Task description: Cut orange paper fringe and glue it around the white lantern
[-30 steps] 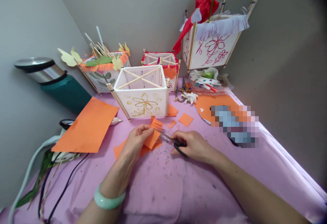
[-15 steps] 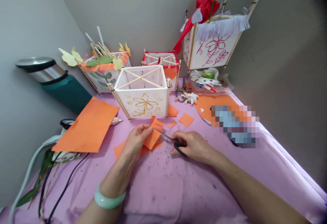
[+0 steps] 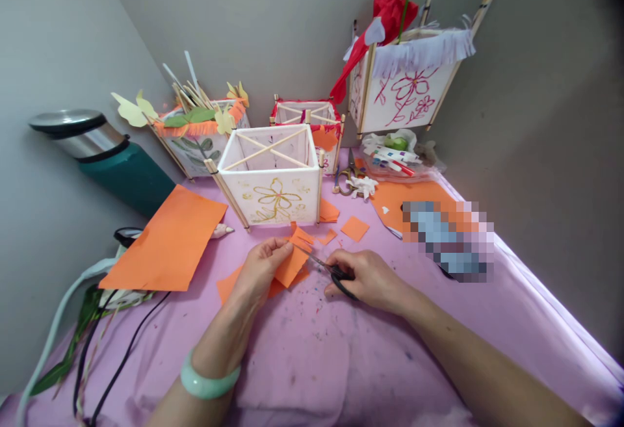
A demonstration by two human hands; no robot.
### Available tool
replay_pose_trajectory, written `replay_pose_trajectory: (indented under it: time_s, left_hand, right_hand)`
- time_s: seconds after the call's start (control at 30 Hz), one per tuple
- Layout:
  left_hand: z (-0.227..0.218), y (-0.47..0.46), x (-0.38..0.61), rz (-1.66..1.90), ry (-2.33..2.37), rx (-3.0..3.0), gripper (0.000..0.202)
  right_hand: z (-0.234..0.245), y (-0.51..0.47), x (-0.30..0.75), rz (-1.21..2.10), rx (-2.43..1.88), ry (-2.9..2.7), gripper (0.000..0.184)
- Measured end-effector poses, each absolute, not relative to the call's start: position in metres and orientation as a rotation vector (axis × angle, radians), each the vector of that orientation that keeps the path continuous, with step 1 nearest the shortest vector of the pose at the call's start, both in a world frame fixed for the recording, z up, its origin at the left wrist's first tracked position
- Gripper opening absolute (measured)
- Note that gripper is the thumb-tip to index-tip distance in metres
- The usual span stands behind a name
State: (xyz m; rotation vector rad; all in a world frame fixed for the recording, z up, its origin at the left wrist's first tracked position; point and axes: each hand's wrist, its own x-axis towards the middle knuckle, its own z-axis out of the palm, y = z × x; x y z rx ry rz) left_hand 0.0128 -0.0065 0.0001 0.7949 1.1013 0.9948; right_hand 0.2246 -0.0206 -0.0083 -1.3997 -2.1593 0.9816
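Between thumb and fingers, my left hand (image 3: 266, 261) pinches a small piece of orange paper (image 3: 293, 266). My right hand (image 3: 368, 277) is closed around the black handles of a pair of scissors (image 3: 322, 262). The blades point left and lie across the paper near my left fingertips. Other orange paper (image 3: 227, 284) lies on the cloth under my left hand. Orange scraps and a square piece (image 3: 355, 228) rest just beyond the scissors. Right behind my hands stands a white box lantern (image 3: 268, 196) with a stick frame and a yellow flower drawing.
Farther back are an orange-fringed lantern (image 3: 195, 147), a red-edged lantern (image 3: 331, 144) and a raised lantern with a pale fringe (image 3: 412, 89). A teal bottle (image 3: 131, 177) leans at left near an orange sheet (image 3: 166, 245). Bronze-handled scissors (image 3: 347, 180) lie beside bagged markers (image 3: 397, 160).
The orange paper near the blades has shifted slightly, its top edge now sitting differently against the scissors. Both hands stay nearly in place.
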Motion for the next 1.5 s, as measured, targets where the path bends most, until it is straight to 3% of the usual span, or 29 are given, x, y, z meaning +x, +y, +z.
replay_pose_trajectory:
  time_s: [0.57,1.5]
  left_hand:
    - [-0.002,-0.002,0.004,1.124,1.193,0.773,0.031]
    - [0.0,-0.004,0.01,1.066,1.155,0.819,0.03]
  right_hand:
    - [-0.002,-0.02,0.231,1.117,-1.371,-2.113,0.035]
    - [-0.005,-0.021,0.227,1.05,-1.398,-2.129,0.035]
